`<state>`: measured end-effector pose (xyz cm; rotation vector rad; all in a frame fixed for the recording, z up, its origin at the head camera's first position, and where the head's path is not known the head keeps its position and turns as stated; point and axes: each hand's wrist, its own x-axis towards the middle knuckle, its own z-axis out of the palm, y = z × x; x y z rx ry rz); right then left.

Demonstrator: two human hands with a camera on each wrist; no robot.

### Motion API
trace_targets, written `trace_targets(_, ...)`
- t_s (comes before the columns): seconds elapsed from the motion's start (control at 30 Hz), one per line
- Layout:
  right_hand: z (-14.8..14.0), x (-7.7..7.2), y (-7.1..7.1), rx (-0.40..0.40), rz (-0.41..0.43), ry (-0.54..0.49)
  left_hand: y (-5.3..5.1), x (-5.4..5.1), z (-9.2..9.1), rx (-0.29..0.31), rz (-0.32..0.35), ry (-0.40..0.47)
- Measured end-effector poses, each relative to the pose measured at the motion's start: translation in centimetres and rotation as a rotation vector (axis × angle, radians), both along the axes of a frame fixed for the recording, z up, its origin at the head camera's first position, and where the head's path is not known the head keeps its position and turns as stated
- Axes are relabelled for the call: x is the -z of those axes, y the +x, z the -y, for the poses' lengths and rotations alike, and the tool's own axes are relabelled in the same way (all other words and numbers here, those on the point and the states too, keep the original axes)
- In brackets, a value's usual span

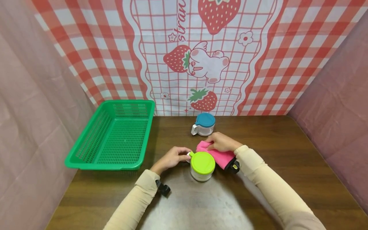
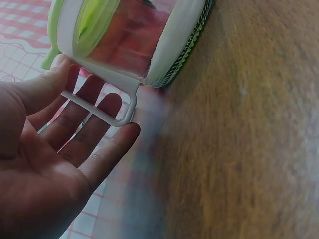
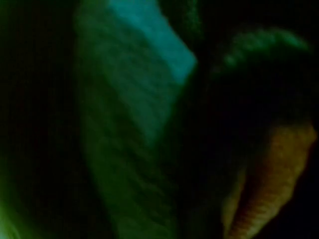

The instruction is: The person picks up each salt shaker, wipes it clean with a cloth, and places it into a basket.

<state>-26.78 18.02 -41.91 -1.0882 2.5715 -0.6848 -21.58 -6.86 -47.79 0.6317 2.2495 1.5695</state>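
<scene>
Left hand: your left hand (image 1: 172, 157) held the white handle (image 2: 132, 102), thumb near its top and slightly spread fingers reaching behind it.
Lime-lidded jar: this jar (image 1: 202, 166) stood upright on the wooden table (image 1: 290, 159), between your hands.
Right hand: your right hand (image 1: 222, 142) pinched the pink cloth (image 1: 222, 158) between thumb and fingers; the right wrist view was too dark and blurred to tell more.
Pink cloth: it lay just beside the jar; you couldn't tell whether they touched.
Blue-lidded jar: this one (image 1: 205, 120) stood behind the cloth.
Green basket: it (image 1: 106, 166) sat to your left.
</scene>
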Motion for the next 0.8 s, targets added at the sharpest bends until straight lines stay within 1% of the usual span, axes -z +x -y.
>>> trace_targets(0.13,0.5,0.8,-0.5,-0.049,-0.005,0.02,0.1,0.0,-0.2,-0.001,0.002,0.012)
trace_targets(0.27,0.8,1.2,-0.8,-0.094,-0.028,0.03,0.2,0.1,-0.3,0.005,-0.004,0.025)
trace_targets(0.43,1.3,0.9,-0.8,-0.111,-0.059,0.077,0.1,0.0,-0.1,-0.012,-0.035,0.019)
trace_targets(0.5,1.4,0.7,-0.7,-0.111,-0.067,0.104,0.0,0.0,-0.1,-0.018,-0.032,0.019)
trace_targets(0.67,1.2,0.4,-0.2,-0.1,-0.088,0.179,0.1,0.0,-0.2,-0.016,0.004,0.034)
trace_targets(0.8,0.8,0.3,0.4,-0.066,-0.098,0.231,0.3,0.0,-0.2,-0.026,-0.015,0.027)
